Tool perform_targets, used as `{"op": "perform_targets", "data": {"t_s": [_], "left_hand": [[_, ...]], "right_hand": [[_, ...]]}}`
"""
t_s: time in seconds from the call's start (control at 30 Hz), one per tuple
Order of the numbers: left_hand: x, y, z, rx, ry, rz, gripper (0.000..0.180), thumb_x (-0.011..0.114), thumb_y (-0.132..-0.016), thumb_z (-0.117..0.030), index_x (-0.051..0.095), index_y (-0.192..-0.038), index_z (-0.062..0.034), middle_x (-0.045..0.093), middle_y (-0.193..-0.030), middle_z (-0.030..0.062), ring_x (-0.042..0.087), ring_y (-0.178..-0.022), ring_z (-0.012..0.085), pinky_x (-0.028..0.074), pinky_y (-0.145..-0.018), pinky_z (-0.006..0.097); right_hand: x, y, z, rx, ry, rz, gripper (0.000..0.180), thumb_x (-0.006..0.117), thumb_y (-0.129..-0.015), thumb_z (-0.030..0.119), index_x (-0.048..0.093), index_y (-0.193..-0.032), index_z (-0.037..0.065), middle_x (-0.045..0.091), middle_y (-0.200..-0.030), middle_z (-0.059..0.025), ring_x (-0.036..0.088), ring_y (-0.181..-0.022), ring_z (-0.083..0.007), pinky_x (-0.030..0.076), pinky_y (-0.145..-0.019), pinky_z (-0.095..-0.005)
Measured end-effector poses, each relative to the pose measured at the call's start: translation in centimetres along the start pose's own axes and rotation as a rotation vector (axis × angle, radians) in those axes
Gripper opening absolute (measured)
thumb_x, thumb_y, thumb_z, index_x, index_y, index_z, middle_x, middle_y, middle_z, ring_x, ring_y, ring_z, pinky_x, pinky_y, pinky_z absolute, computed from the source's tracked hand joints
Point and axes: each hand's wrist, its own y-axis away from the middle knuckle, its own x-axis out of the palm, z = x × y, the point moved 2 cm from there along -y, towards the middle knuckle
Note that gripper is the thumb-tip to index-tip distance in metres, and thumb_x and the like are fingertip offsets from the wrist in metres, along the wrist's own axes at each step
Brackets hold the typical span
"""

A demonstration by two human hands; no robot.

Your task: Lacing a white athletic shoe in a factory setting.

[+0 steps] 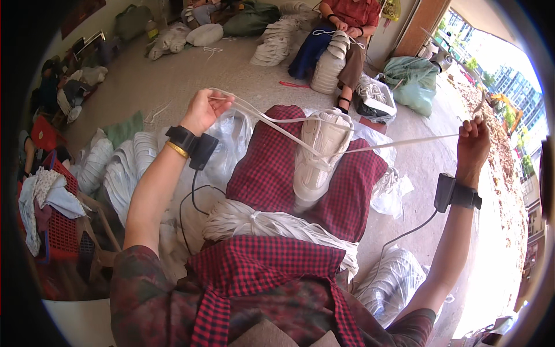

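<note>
A white sneaker upper [315, 162] stands between my knees, toe toward me, over a red-and-black checked apron [263, 173]. A flat white shoelace [399, 143] runs from its throat out to both sides. Raised at the left, my left hand [207, 110] pinches the lace, which runs from there to the shoe in slack strands. Far out to the right, my right hand [474, 139] is closed on the other end, drawn nearly straight. Neither hand touches the shoe itself. Across my lap lies a thick bundle of white shoelaces [248, 220].
Stacks of white uppers [130, 165] stand on the left, near a red basket [60, 231] with cloths. Plastic-wrapped uppers [393, 280] lie at my right. Ahead sits a person [352, 23] handling laces, with a box of laces [376, 98] and a green sack [413, 78] nearby.
</note>
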Motion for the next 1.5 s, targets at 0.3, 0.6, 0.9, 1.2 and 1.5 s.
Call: {"op": "perform_targets", "data": {"t_s": [0.3,0.6,0.9,1.2,1.5], "left_hand": [[-3.4,-2.2,-6.7,-0.005,-0.908,-0.302,0.024,0.044,-0.090,-0.011,0.058,-0.094,0.0079,0.064,-0.089,0.0211,0.069,-0.093,0.0371,0.059,-0.086,0.042],[12.6,6.9,3.5,0.990,-1.355,0.465,0.020,0.063,-0.089,-0.021,0.065,-0.087,-0.0002,0.063,-0.085,0.0138,0.057,-0.082,0.0279,0.044,-0.084,0.039],[14.2,7.8,6.8,0.851,-1.255,0.785,0.014,0.061,-0.091,-0.011,0.057,-0.086,0.0013,0.059,-0.082,0.0160,0.061,-0.078,0.0336,0.048,-0.072,0.043],[11.6,8.0,4.4,1.074,-1.555,0.794,0.016,0.065,-0.092,-0.022,0.057,-0.095,-0.0076,0.056,-0.074,0.0112,0.062,-0.067,0.0321,0.048,-0.060,0.043],[2.5,8.1,-8.7,1.371,-1.881,0.340,0.010,0.062,-0.091,-0.009,0.062,-0.100,-0.0081,0.060,-0.085,0.0116,0.063,-0.074,0.0346,0.051,-0.060,0.041]], "right_hand": [[-8.5,7.9,-11.1,0.700,1.289,-0.006,0.043,0.055,-0.097,0.036,0.065,-0.089,-0.005,0.066,-0.075,-0.0161,0.071,-0.076,-0.0283,0.057,-0.064,-0.0400],[12.8,14.7,-12.2,-0.157,1.272,0.817,0.026,0.062,-0.082,0.005,0.056,-0.107,-0.001,0.063,-0.096,-0.0178,0.060,-0.094,-0.0338,0.048,-0.085,-0.0438],[10.9,15.9,-14.6,-0.264,1.293,0.933,0.011,0.055,-0.094,0.008,0.056,-0.105,0.005,0.062,-0.088,-0.0138,0.063,-0.073,-0.0332,0.051,-0.063,-0.0416],[6.6,14.6,-12.1,-0.368,1.445,0.961,0.011,0.056,-0.090,0.007,0.052,-0.100,0.006,0.058,-0.081,-0.0138,0.061,-0.065,-0.0343,0.048,-0.054,-0.0434],[-1.3,11.2,3.3,-0.301,1.933,0.645,0.009,0.057,-0.097,0.013,0.056,-0.097,0.004,0.064,-0.089,-0.0155,0.064,-0.075,-0.0370,0.050,-0.064,-0.0447]]}}
